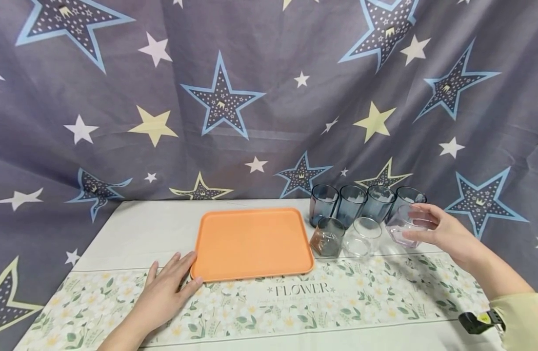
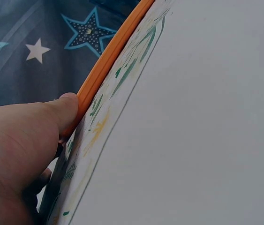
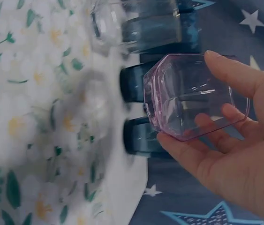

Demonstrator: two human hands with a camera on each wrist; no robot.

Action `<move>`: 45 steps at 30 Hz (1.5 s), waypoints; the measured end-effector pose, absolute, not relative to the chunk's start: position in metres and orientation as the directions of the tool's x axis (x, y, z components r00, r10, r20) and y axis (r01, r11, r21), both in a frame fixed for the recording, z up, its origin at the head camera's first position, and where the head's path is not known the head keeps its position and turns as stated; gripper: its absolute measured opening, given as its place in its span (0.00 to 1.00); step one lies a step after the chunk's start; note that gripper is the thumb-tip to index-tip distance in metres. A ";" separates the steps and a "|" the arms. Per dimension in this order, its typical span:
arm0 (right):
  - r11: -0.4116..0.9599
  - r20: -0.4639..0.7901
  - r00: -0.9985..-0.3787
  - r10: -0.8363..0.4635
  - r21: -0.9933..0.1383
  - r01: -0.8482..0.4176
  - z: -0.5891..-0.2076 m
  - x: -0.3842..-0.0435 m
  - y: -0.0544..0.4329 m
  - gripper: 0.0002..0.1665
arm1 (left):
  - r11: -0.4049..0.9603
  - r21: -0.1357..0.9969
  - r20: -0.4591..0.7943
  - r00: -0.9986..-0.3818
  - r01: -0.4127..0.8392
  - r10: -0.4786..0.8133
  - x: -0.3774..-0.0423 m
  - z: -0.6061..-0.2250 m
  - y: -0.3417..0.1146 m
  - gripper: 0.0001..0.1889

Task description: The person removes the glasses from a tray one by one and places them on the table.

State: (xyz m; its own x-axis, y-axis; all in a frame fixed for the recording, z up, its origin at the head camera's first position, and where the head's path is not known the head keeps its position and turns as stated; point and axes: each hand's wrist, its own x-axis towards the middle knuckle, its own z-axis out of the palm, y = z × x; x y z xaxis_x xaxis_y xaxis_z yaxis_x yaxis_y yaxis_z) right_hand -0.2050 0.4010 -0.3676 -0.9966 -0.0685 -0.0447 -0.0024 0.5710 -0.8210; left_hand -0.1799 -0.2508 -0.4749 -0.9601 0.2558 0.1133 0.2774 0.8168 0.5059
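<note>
My right hand [image 1: 448,234] holds a clear, pink-tinted angular glass [image 3: 183,98], its thumb on one side and fingers on the other. In the right wrist view the glass's base hangs over the tablecloth, with two blue glasses behind it. At the left front corner of an orange tray [image 1: 253,246] lies my left hand [image 1: 165,292]. Its fingers stretch along the tray's left edge and the thumb touches the front edge. The left wrist view has that thumb [image 2: 68,110] against the tray's orange side; the other fingers are mostly hidden there.
Right of the tray, a grey-brown glass [image 1: 328,239] and a clear glass [image 1: 362,238] stand in front of a row of several tall blue glasses [image 1: 352,207]. A flowered band [image 1: 295,307] crosses the white tablecloth [image 1: 154,229]. Behind hangs a star-patterned curtain [image 1: 251,151].
</note>
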 end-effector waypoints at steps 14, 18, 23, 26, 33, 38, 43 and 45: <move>0.522 -0.059 -0.996 -0.069 -0.853 0.014 -0.408 -0.208 0.406 0.53 | 0.819 0.505 0.103 -0.961 0.273 0.257 -0.182 -0.476 -0.250 0.43; 0.512 -0.051 -0.996 -0.077 -0.859 0.004 -0.412 -0.211 0.404 0.52 | 0.820 0.504 0.102 -0.962 0.270 0.254 -0.182 -0.476 -0.251 0.43; 0.504 -0.025 -0.996 -0.091 -0.863 -0.025 -0.417 -0.216 0.404 0.50 | 0.819 0.505 0.106 -0.961 0.272 0.254 -0.182 -0.475 -0.251 0.43; 0.500 -0.031 -0.995 -0.093 -0.866 -0.019 -0.419 -0.218 0.405 0.50 | 0.819 0.506 0.105 -0.962 0.270 0.253 -0.181 -0.476 -0.250 0.43; 0.495 -0.034 -0.995 -0.098 -0.869 -0.019 -0.423 -0.219 0.405 0.50 | 0.823 0.501 0.105 -0.963 0.267 0.249 -0.180 -0.476 -0.249 0.44; 0.466 -0.040 -0.991 -0.124 -0.885 -0.023 -0.422 -0.218 0.405 0.51 | 0.820 0.508 0.100 -0.963 0.264 0.248 -0.179 -0.476 -0.250 0.44; 0.445 -0.037 -0.986 -0.160 -0.895 -0.039 -0.422 -0.218 0.407 0.51 | 0.819 0.510 0.101 -0.964 0.263 0.247 -0.179 -0.476 -0.250 0.43; 0.441 -0.033 -0.985 -0.172 -0.896 -0.047 -0.423 -0.219 0.408 0.51 | 0.820 0.509 0.102 -0.964 0.264 0.247 -0.180 -0.477 -0.249 0.43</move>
